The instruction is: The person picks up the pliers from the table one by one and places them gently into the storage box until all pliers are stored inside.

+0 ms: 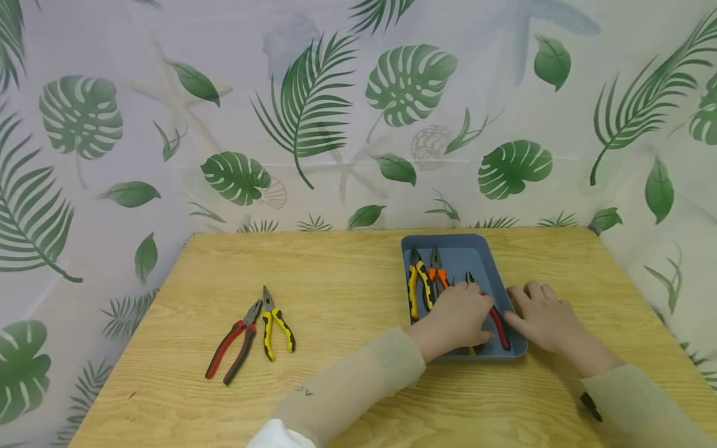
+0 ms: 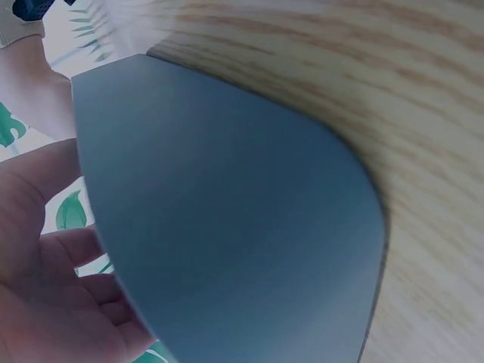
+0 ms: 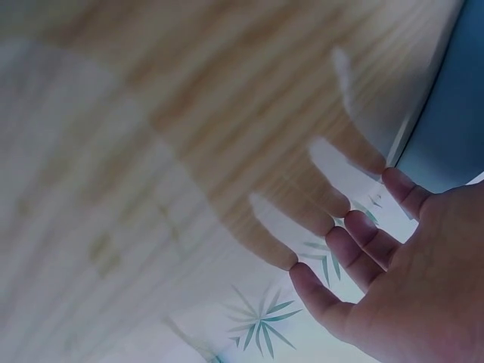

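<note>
Tabletop (image 1: 347,267), red pliers (image 1: 498,325) under left grip (image 1: 456,314), hold unclear, right grip (image 1: 544,316) loose beside tray (image 1: 473,255)

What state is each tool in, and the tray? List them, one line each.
Tray: upright, holding pliers.
Red pliers on table: handles spread.
Yellow pliers on table: handles spread.
Yellow pliers in tray: handles spread.
Orange pliers: in tray, partly hidden, handles spread.
Red pliers in tray: partly covered by left grip; spread unclear.
</note>
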Tool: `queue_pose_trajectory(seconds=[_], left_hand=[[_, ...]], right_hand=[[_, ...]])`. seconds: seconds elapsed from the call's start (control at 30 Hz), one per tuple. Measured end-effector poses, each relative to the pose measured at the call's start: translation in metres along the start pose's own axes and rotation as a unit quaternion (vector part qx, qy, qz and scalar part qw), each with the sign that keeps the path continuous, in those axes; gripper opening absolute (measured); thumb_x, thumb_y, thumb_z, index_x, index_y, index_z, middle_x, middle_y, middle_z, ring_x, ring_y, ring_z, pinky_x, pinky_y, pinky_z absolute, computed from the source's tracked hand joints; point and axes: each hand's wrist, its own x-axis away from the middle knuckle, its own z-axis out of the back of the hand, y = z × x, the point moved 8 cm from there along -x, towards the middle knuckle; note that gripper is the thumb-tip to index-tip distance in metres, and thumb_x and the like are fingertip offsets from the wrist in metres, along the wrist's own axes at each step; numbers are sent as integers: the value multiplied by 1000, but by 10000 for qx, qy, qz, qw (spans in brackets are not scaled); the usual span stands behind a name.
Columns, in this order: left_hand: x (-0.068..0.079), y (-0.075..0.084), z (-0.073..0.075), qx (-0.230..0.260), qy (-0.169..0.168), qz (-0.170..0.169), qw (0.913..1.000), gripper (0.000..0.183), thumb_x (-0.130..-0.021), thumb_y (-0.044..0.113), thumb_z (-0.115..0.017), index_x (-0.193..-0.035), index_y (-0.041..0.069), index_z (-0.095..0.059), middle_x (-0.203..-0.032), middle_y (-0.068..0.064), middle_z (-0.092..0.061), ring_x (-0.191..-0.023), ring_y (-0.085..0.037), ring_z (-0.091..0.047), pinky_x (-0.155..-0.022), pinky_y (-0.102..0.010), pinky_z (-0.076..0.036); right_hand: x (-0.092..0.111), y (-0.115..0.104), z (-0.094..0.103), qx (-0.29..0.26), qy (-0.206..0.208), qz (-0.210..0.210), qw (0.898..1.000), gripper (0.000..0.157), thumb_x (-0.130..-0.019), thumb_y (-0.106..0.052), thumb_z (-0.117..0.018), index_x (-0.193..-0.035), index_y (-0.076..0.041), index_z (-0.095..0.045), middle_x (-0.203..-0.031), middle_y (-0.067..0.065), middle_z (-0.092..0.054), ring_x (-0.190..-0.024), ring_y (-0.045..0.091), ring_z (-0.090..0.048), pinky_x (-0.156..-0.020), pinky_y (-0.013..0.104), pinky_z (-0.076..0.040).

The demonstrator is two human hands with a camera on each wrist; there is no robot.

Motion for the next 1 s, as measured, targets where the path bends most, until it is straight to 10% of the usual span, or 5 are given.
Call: queue_pose_trajectory(seconds=[1.0], left_hand=[[9,-12,-13,-490,383,-38,9981,62,-92,73,-65,-141,35,-63,-140,5,-59,-131,-16,-56,-111,-36,-47]], right_hand=[[-2,1,-2,-158,75,42,9998,58,-105,-41,-61,-143,2,-55,-128,31,-55,-112,47,-54,-75,66,-51]])
